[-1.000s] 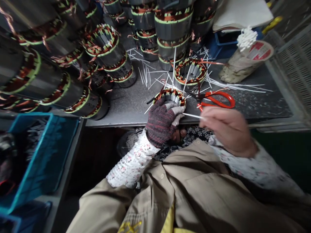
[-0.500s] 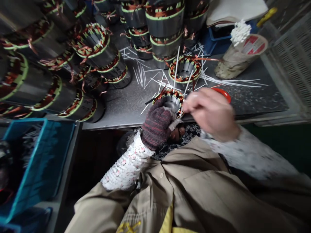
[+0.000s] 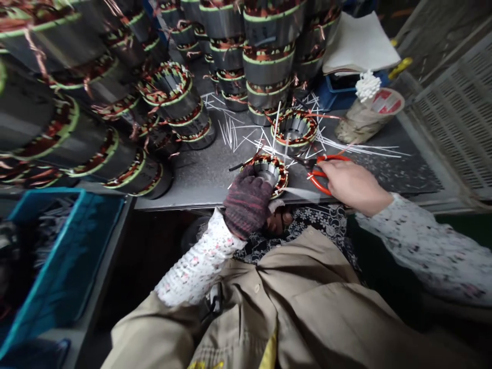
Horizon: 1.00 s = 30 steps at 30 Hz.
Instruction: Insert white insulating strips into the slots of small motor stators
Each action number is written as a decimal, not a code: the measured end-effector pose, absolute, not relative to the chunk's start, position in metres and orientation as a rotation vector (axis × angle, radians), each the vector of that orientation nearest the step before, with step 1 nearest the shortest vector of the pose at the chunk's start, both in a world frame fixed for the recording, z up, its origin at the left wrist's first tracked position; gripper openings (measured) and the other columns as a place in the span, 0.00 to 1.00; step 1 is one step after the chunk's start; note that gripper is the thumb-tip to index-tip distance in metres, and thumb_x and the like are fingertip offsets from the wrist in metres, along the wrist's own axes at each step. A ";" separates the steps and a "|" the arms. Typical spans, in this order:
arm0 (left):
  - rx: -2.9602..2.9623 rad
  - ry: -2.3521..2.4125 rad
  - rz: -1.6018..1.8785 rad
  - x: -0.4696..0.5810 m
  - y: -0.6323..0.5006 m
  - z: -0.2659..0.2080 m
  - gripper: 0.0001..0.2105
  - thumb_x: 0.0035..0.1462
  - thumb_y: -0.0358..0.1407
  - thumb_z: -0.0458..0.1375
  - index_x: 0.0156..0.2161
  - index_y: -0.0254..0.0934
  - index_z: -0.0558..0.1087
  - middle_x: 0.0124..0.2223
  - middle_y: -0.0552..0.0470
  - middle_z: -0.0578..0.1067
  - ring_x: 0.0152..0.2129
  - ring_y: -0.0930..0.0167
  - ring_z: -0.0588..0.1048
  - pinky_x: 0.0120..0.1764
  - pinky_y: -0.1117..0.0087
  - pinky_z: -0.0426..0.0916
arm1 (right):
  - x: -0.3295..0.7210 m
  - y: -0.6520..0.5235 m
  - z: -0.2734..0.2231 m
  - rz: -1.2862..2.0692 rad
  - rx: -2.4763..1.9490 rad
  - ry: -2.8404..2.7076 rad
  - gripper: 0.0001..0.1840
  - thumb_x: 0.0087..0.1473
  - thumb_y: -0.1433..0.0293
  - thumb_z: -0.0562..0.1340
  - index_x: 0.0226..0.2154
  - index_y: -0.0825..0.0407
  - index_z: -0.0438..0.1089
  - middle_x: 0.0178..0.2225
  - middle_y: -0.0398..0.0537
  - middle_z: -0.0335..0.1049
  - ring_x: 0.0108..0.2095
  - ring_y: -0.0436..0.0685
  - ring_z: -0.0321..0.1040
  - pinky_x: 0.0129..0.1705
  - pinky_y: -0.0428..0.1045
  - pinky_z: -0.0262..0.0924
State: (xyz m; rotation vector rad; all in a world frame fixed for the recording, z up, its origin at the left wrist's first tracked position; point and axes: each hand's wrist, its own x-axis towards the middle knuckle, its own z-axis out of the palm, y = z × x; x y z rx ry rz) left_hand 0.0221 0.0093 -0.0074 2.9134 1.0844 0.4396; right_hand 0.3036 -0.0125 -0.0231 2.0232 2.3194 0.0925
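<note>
Copper-wound stator (image 3: 283,179) stayed gripped in your gloved left hand (image 3: 248,202) as your right hand (image 3: 355,186), earlier beside it, closed its fingers on red-handled scissors (image 3: 310,163).

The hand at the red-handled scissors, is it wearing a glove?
No, the right hand at the scissors is bare, while the left hand wears a dark glove.
</note>
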 end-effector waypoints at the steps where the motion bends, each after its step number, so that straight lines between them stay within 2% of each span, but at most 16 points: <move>1: 2.963 1.096 0.381 0.023 0.010 -0.008 0.21 0.64 0.52 0.62 0.44 0.33 0.78 0.39 0.43 0.81 0.43 0.58 0.80 0.64 0.48 0.67 | 0.302 -0.008 -0.020 0.092 1.998 2.274 0.29 0.59 0.76 0.53 0.61 0.61 0.70 0.47 0.65 0.78 0.45 0.67 0.75 0.44 0.55 0.66; 4: 3.053 1.023 0.401 0.015 0.014 -0.011 0.21 0.65 0.53 0.60 0.41 0.33 0.78 0.35 0.43 0.80 0.39 0.59 0.80 0.63 0.49 0.68 | 0.295 -0.005 -0.012 0.101 1.957 2.235 0.33 0.57 0.73 0.56 0.65 0.57 0.67 0.47 0.63 0.79 0.42 0.67 0.76 0.39 0.54 0.65; 6: 3.086 0.917 0.482 0.005 0.019 -0.014 0.21 0.64 0.53 0.60 0.40 0.33 0.77 0.34 0.43 0.79 0.38 0.59 0.80 0.62 0.48 0.69 | 0.290 -0.009 -0.011 0.038 1.973 2.288 0.32 0.58 0.69 0.57 0.64 0.55 0.68 0.45 0.60 0.80 0.39 0.66 0.76 0.36 0.54 0.64; 8: 3.095 0.798 0.546 -0.005 0.023 -0.016 0.23 0.64 0.55 0.58 0.39 0.33 0.77 0.33 0.43 0.78 0.37 0.59 0.80 0.61 0.49 0.71 | 0.283 -0.013 -0.012 -0.057 2.004 2.393 0.30 0.61 0.64 0.55 0.63 0.55 0.69 0.44 0.58 0.81 0.38 0.65 0.76 0.37 0.55 0.66; 12: 3.081 0.702 0.605 -0.015 0.029 -0.017 0.25 0.65 0.59 0.55 0.41 0.35 0.77 0.32 0.45 0.78 0.38 0.60 0.81 0.61 0.50 0.72 | 0.259 -0.009 -0.011 -0.081 2.047 2.547 0.28 0.61 0.62 0.55 0.59 0.57 0.71 0.43 0.61 0.80 0.42 0.67 0.76 0.41 0.56 0.65; 15: 3.112 0.737 0.593 -0.014 0.030 -0.018 0.23 0.65 0.59 0.54 0.39 0.41 0.76 0.32 0.48 0.78 0.38 0.61 0.81 0.60 0.51 0.73 | 0.244 0.000 -0.004 -0.009 2.036 2.527 0.26 0.61 0.59 0.57 0.56 0.56 0.74 0.39 0.61 0.80 0.39 0.68 0.75 0.37 0.56 0.61; 18: 3.123 0.772 0.610 -0.013 0.029 -0.020 0.22 0.64 0.59 0.55 0.39 0.42 0.76 0.32 0.48 0.78 0.38 0.61 0.80 0.60 0.51 0.73 | 0.248 0.001 0.001 -0.064 2.049 2.412 0.27 0.62 0.57 0.56 0.56 0.52 0.75 0.32 0.56 0.79 0.33 0.65 0.74 0.33 0.54 0.55; 20: 3.099 0.750 0.610 -0.013 0.029 -0.021 0.22 0.64 0.57 0.57 0.41 0.38 0.77 0.34 0.46 0.79 0.40 0.60 0.80 0.61 0.50 0.72 | 0.259 -0.004 0.000 -0.140 2.028 2.434 0.27 0.61 0.57 0.56 0.57 0.50 0.74 0.31 0.52 0.79 0.32 0.63 0.73 0.33 0.54 0.55; 25: 3.066 0.723 0.600 -0.014 0.029 -0.021 0.25 0.65 0.57 0.55 0.42 0.35 0.77 0.34 0.45 0.79 0.39 0.60 0.80 0.61 0.47 0.71 | 0.281 -0.018 -0.006 -0.098 1.819 2.664 0.27 0.57 0.61 0.59 0.56 0.52 0.74 0.42 0.56 0.80 0.41 0.65 0.74 0.41 0.55 0.62; 30: 3.107 0.806 0.525 -0.012 0.026 -0.018 0.26 0.64 0.59 0.56 0.44 0.35 0.78 0.36 0.45 0.80 0.41 0.60 0.81 0.64 0.49 0.69 | 0.276 -0.026 -0.003 0.001 1.755 2.662 0.23 0.61 0.65 0.54 0.54 0.50 0.76 0.36 0.53 0.81 0.38 0.63 0.74 0.36 0.54 0.59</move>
